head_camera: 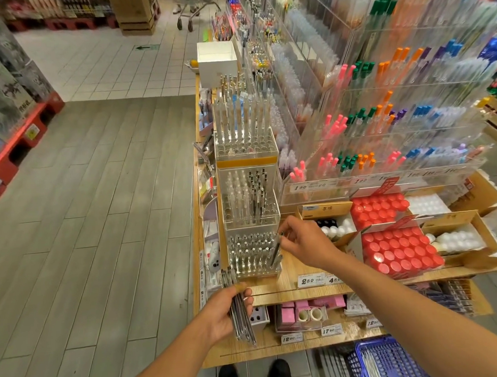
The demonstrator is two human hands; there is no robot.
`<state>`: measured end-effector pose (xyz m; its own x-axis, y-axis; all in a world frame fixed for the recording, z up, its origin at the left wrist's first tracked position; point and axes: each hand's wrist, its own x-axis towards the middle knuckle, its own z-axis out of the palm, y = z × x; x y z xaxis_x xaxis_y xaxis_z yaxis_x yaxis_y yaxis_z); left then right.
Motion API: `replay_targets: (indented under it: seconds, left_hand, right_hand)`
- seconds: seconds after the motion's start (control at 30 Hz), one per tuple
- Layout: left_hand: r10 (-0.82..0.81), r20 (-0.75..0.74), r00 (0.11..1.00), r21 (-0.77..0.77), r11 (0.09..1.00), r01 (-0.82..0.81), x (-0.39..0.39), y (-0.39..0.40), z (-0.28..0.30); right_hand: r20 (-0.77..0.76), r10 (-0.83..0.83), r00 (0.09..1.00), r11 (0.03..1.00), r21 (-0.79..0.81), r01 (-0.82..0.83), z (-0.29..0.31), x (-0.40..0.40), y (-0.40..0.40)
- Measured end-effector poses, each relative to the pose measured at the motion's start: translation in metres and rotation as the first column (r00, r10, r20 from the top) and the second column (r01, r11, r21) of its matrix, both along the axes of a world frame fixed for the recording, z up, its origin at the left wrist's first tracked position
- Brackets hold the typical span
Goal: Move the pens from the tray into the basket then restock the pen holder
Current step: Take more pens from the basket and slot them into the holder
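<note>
While my left hand (230,310) grips a bundle of pens (240,310) below the shelf's front edge, I pinch one pen (275,249) in my right hand (305,243), nearly upright and tilted, tip at the pen holder (252,253) right corner; the basket (394,359) sits low right.

1. We're standing in a shop, pretty clearly the stationery aisle of a supermarket.
2. Clear acrylic racks (381,118) full of coloured pens line the shelf.
3. Price tags (307,281) sit along the wooden shelf edges (290,294).
4. Farther off we see a shopping trolley (196,6) and goods on red pallets (17,142).
</note>
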<state>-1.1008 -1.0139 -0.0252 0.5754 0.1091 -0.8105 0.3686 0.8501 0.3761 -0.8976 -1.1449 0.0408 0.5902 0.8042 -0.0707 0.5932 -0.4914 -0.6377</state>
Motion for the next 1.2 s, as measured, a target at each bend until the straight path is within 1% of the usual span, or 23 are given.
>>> replay_targets:
  seconds: [0.1,0.2,0.43,0.6,0.67,0.87,1.0,1.03,1.07,1.1,1.13,1.2]
  left_hand:
    - [0.012,-0.013,1.000,0.014,1.000,-0.012,0.003,0.000,0.001]
    - [0.003,-0.026,1.000,0.039,0.999,-0.002,0.006,0.000,0.003]
    - [-0.008,-0.015,1.000,0.103,0.995,0.010,0.010,-0.002,0.010]
    - [-0.023,-0.012,1.000,0.136,0.990,0.025,0.011,-0.002,0.013]
    - [-0.028,-0.016,0.999,0.148,0.988,0.030,0.012,-0.002,0.014]
    - [-0.028,-0.024,0.999,0.163,0.986,0.032,0.013,-0.003,0.014]
    - [-0.023,-0.013,1.000,0.148,0.989,0.024,0.013,-0.005,0.012]
    - [-0.030,-0.010,0.999,0.152,0.988,0.031,0.014,-0.005,0.012]
    - [-0.040,-0.007,0.999,0.158,0.987,0.041,0.015,-0.005,0.012]
    - [-0.053,-0.003,0.999,0.164,0.985,0.053,0.016,-0.005,0.012]
    - [-0.066,0.004,0.998,0.169,0.983,0.065,0.017,-0.006,0.012]
    - [-0.084,0.028,0.996,0.161,0.984,0.078,0.019,-0.006,0.010]
  right_hand:
    - [0.069,0.071,0.995,0.992,-0.105,-0.064,-0.010,-0.002,0.001]
    - [0.105,0.117,0.988,0.982,-0.158,-0.099,-0.016,-0.004,0.001]
    - [0.160,0.122,0.980,0.982,-0.164,-0.096,-0.024,-0.009,0.005]
    - [0.232,0.217,0.948,0.963,-0.207,-0.170,-0.028,-0.010,0.009]
    - [0.264,0.235,0.935,0.958,-0.227,-0.177,-0.032,-0.011,0.008]
    - [0.348,0.226,0.910,0.958,-0.246,-0.144,-0.040,-0.019,0.012]
    - [0.350,0.207,0.914,0.961,-0.246,-0.124,-0.036,-0.020,0.011]
    - [0.310,0.179,0.934,0.969,-0.221,-0.112,-0.033,-0.021,0.011]
    - [0.222,0.142,0.965,0.977,-0.190,-0.100,-0.029,-0.023,0.012]
    - [0.090,0.105,0.990,0.982,-0.165,-0.089,-0.025,-0.025,0.014]
    - [-0.066,0.074,0.995,0.985,-0.154,-0.083,-0.021,-0.027,0.016]
    - [-0.352,0.027,0.936,0.983,-0.160,-0.088,-0.016,-0.033,0.021]
